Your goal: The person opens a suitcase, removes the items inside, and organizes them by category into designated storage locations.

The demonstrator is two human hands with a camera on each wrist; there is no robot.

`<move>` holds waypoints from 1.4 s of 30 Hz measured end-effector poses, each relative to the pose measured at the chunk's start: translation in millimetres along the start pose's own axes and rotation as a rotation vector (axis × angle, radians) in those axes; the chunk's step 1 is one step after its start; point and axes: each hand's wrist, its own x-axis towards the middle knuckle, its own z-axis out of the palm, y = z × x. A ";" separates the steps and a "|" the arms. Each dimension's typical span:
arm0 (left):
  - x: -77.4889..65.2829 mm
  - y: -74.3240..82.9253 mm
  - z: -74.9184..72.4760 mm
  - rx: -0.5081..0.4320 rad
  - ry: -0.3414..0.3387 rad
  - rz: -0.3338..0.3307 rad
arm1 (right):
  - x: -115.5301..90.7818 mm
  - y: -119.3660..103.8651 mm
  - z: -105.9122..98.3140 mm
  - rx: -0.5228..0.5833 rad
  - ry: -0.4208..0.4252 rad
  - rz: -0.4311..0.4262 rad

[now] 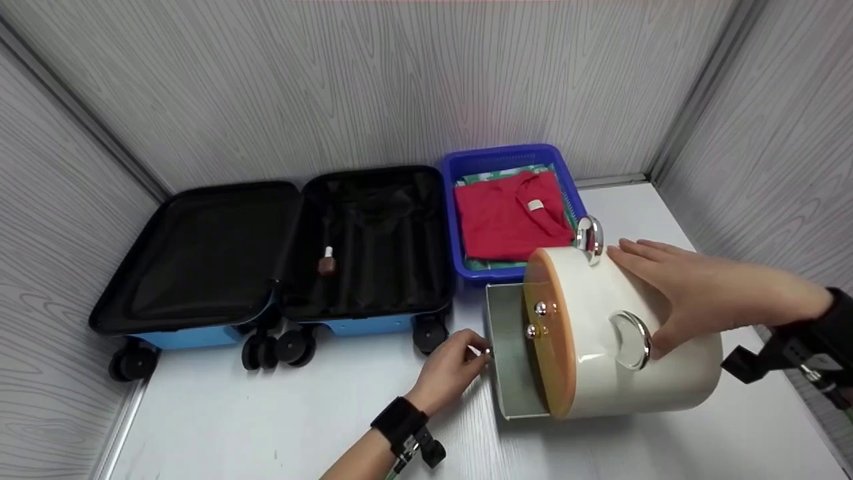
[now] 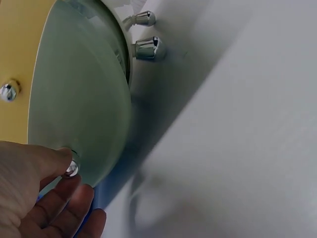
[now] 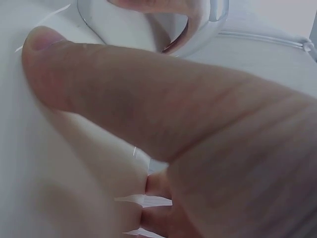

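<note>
A cream, rounded storage box (image 1: 640,393) with a translucent orange front (image 1: 556,340) stands at the right of the head view. From its front sticks out a grey-green drawer (image 1: 516,373), whose flat panel (image 2: 79,94) fills the upper left of the left wrist view. My left hand (image 1: 450,370) pinches the small silver knob (image 2: 73,168) on this panel between thumb and index finger. My right hand (image 1: 686,287) rests on the box's cream shell with fingers spread. Its thumb (image 3: 119,94) lies beside a chrome handle (image 3: 218,20). The drawer's inside is partly hidden.
An open black suitcase (image 1: 213,260) with blue sides lies at the left, and a small brown bottle with a white cap (image 1: 327,263) is in its right half. Behind the box stands a blue basket (image 1: 455,220) holding a folded red shirt (image 1: 506,220). Panelled walls enclose the white surface.
</note>
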 end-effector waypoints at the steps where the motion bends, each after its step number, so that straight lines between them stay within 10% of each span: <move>1: -2.3 -2.2 -2.8 -0.001 0.003 -0.005 | 0.1 0.5 0.2 0.001 0.000 -0.001; 23: -20.0 -12.5 -40.6 0.059 0.001 -0.060 | 1.1 1.9 0.7 0.017 -0.006 0.000; 42: 16.1 -12.7 -156.3 0.268 0.201 -0.081 | -2.0 4.5 2.3 -0.001 0.001 0.004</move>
